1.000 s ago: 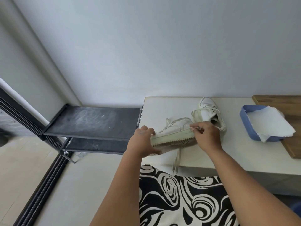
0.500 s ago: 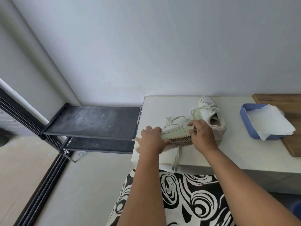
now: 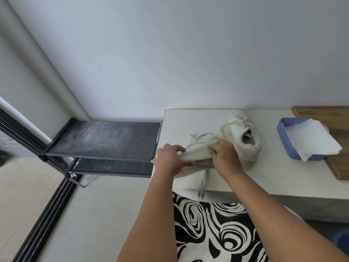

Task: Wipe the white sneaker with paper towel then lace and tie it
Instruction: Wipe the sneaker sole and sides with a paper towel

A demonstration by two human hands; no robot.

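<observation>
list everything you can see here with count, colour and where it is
sneaker: 1, white, tipped on its side at the table's front left, held by both hands
second sneaker: 1, white, upright on the table behind the right hand
lace: 1, white, hangs over the table's front edge
tray: 1, blue, right part of the table, partly on the board
paper towel: 1, white, in the tray, sticking out over its rim
board: 1, wooden brown, far right of the table
table: 1, white, against the wall
shoe rack: 1, black, left of the table
patterned cloth: 1, black and white, bottom centre
left hand: grips the sneaker's toe end
right hand: grips its other end
</observation>
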